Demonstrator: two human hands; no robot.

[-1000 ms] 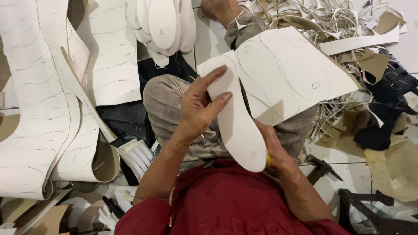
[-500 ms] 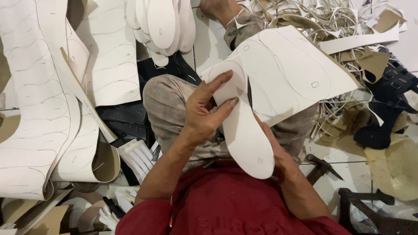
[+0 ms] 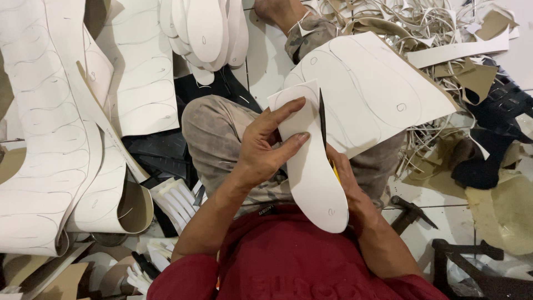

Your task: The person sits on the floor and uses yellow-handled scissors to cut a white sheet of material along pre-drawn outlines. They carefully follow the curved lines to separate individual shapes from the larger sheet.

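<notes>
The left hand (image 3: 266, 147) pinches a white insole (image 3: 311, 166) over the lap, thumb and fingers clamped on its upper half. The right hand (image 3: 347, 178), mostly hidden beneath it, grips dark scissors (image 3: 322, 119) whose blade stands at the insole's edge, beside a marked white sheet (image 3: 383, 83).

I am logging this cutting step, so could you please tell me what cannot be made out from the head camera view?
- Right hand: mostly hidden behind the white sole piece; its grip on the blade cannot be seen.
- Blade handle: only a yellow sliver shows beside the sole piece.
- Dark tool on the floor: partly behind the right forearm, kind unclear.
- Marked sheet: its near edge is covered by the sole piece.
- Left hand shows clearly, pinching the sole piece.
</notes>
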